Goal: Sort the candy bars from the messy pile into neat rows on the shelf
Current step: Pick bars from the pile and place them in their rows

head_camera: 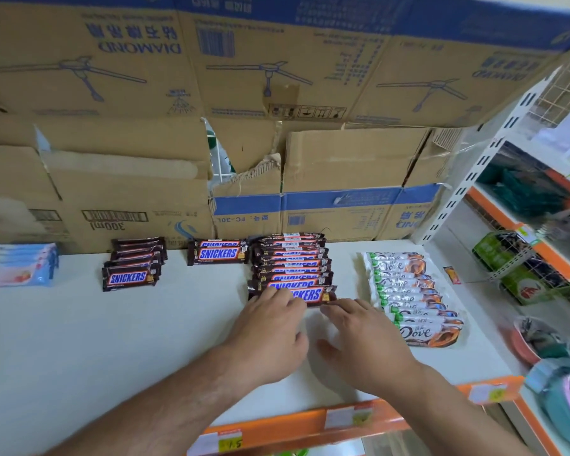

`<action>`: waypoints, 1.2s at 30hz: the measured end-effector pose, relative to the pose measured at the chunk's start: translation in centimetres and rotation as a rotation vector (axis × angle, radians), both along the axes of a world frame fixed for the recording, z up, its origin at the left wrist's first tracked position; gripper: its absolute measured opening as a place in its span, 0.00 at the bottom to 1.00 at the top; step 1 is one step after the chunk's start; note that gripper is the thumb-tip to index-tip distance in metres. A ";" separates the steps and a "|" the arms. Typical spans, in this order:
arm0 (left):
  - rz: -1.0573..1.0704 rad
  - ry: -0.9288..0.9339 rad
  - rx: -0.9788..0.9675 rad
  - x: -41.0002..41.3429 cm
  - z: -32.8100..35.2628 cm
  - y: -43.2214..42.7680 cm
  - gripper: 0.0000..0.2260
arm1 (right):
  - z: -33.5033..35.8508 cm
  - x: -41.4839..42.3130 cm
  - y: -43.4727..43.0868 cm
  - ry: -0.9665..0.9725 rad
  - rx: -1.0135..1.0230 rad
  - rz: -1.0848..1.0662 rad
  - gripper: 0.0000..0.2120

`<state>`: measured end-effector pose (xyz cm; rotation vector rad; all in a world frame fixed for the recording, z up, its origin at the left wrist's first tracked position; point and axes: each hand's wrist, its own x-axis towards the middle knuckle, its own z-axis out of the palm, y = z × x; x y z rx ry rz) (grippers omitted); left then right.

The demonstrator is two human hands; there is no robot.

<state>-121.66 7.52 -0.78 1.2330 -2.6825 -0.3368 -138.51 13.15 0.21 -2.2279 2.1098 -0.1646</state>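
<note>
On the white shelf (145,324) a long overlapping row of brown Snickers bars (292,264) runs from back to front in the middle. My left hand (270,330) rests with its fingertips on the front bar (313,295) of that row. My right hand (359,337) lies flat just right of it, fingers spread, touching that bar's near right corner. A shorter Snickers row (134,264) sits to the left, and two bars (217,253) lie at the back between the rows. A row of white Dove bars (412,297) lies to the right.
Pale blue Dove packs (15,264) are stacked at the far left. Cardboard boxes (277,126) form the back wall. A small orange wrapper (452,275) lies right of the white Dove row. An orange price rail (310,419) edges the shelf front. More stocked shelves (540,258) stand at right.
</note>
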 end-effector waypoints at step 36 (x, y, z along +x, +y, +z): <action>0.074 -0.250 0.041 -20.7 1.3 3.5 0.30 | 0.8 -21.5 -7.4 -0.025 0.085 0.114 0.19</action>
